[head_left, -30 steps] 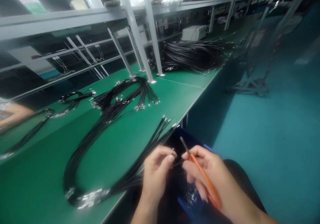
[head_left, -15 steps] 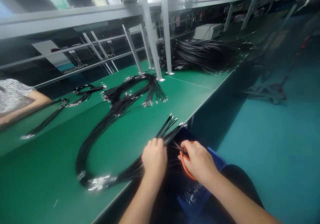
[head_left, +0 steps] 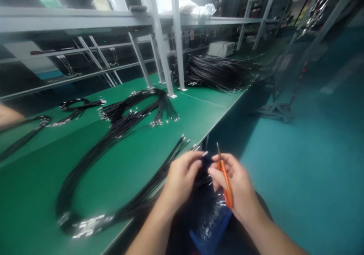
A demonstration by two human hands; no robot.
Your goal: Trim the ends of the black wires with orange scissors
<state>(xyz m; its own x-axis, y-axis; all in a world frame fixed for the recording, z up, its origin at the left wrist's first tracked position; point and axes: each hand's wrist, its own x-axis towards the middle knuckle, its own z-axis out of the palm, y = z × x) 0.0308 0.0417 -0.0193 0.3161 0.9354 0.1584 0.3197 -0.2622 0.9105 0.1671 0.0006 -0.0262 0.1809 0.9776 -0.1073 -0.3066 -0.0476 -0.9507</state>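
My left hand [head_left: 183, 175] is closed in a pinch at the table's edge, with the pale tip of a black cable [head_left: 205, 154] showing at its fingertips. Beside it, a long bundle of black cables [head_left: 85, 160] with silvery ends curves over the green table. My right hand [head_left: 236, 179] is wrapped round orange-handled scissors [head_left: 226, 185], their blade tip pointing up. Its fingertips are close to the cable end, and I cannot make out whether they touch it. Below both hands is a blue bin [head_left: 222, 228] with small clear and whitish bits in it.
On the green table [head_left: 136, 183] lie a smaller cable coil [head_left: 75, 104] and a large heap of black cables [head_left: 218, 73] further back. Metal shelf posts [head_left: 162, 46] rise from the tabletop. Another person's arm [head_left: 10, 116] reaches in at the left. A grey-white box [head_left: 222, 49] stands behind the heap.
My left hand has turned from gripping the cable bundle to pinching at a cable end. The scissors have swung upright in my right hand, and the hands are closer together. The view has shifted right.
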